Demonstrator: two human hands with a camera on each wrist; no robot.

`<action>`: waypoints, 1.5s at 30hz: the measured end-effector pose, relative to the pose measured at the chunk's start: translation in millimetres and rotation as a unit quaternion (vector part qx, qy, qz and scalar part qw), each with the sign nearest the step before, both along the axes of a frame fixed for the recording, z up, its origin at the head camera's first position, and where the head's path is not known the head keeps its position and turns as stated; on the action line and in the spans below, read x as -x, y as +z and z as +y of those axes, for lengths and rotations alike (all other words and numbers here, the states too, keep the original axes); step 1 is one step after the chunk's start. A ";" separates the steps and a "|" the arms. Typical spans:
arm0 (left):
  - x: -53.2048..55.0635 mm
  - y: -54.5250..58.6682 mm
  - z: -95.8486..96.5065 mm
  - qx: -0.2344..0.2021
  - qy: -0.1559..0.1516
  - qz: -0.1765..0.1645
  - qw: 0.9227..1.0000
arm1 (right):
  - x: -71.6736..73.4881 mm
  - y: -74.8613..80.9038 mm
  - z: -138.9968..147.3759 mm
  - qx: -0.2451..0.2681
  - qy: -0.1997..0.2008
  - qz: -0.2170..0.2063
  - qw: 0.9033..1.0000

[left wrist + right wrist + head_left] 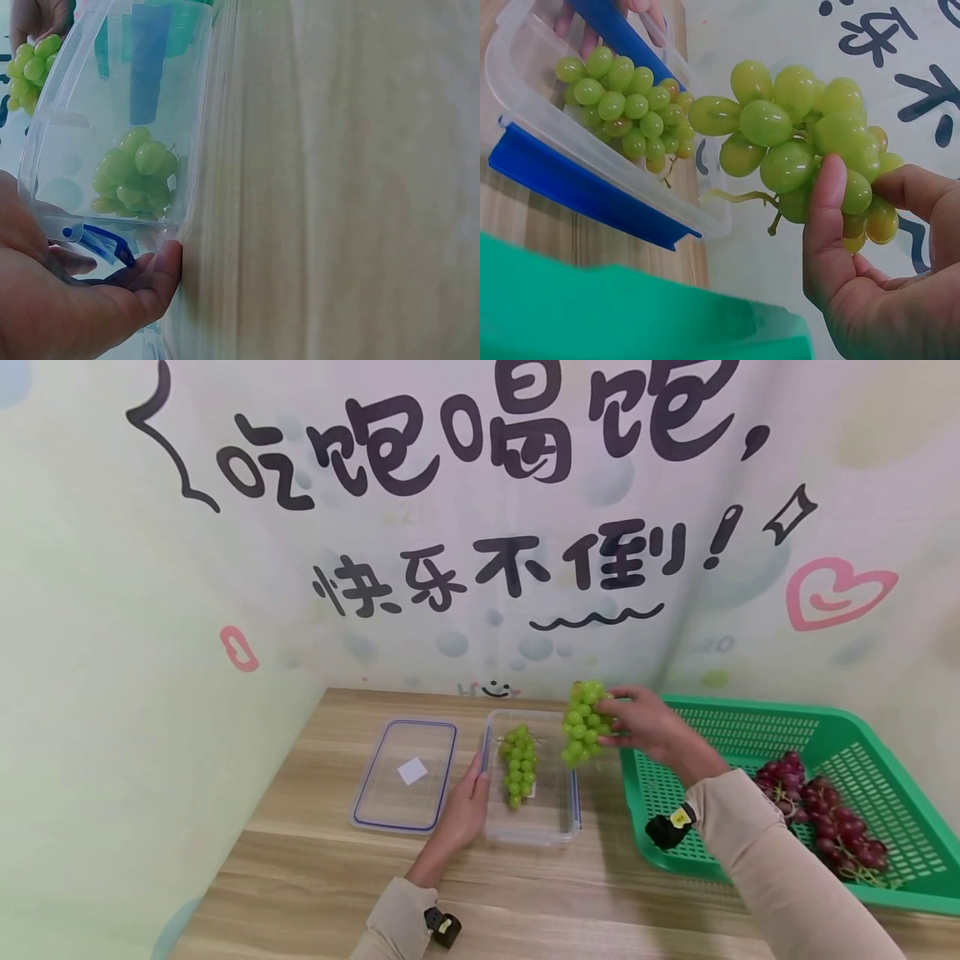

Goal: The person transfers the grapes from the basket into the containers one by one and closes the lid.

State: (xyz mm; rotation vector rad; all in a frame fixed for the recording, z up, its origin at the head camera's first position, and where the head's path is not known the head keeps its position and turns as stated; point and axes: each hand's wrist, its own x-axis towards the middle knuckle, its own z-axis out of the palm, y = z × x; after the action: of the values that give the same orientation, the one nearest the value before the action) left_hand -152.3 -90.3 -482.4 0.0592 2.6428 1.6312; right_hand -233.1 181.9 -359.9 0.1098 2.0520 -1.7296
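My right hand (645,722) pinches a bunch of green grapes (583,722) between thumb and fingers, raised over the right side of a clear plastic container (553,810). In the right wrist view, its bare stem (742,197) sticks out on the container side. Another green grape bunch (519,764) lies inside the container, toward its left wall. With bent fingers, my left hand (463,806) holds the container's left side by a blue latch (105,244). The container stands uncovered on the wooden table (300,877).
A clear lid (386,793) with a blue seal and a white label (412,771) lies left of the container. On the right stands a green basket (637,802) holding dark red grapes (843,827). A printed wall cloth (450,652) rises behind the table.
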 end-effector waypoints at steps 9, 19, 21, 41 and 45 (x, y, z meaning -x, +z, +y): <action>-0.8 1.0 -1.9 0.000 -0.001 -0.001 1.000 | 0.4 -7.2 -17.0 -0.003 -0.005 -0.013 1.000; 0.0 0.4 -2.3 -0.005 -0.006 0.006 1.000 | 0.9 -17.8 -32.3 -0.009 -0.010 -0.019 1.000; 0.1 1.0 -1.6 -0.005 -0.006 0.005 1.000 | 1.0 -19.6 -33.9 -0.012 -0.009 -0.019 1.000; 1.1 0.0 -0.4 0.000 -0.013 0.014 1.000 | -1.3 -40.6 -50.1 -0.023 0.003 -0.020 1.000; 0.5 -0.4 -1.3 0.001 -0.014 0.010 1.000 | -3.6 -44.2 -52.2 -0.028 0.002 -0.016 0.999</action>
State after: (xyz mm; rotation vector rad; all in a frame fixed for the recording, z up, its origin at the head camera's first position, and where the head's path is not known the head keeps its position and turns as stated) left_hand -152.8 -91.6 -482.8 0.1127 2.6448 1.6282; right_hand -229.5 129.6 -404.0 0.1480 2.0760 -1.6585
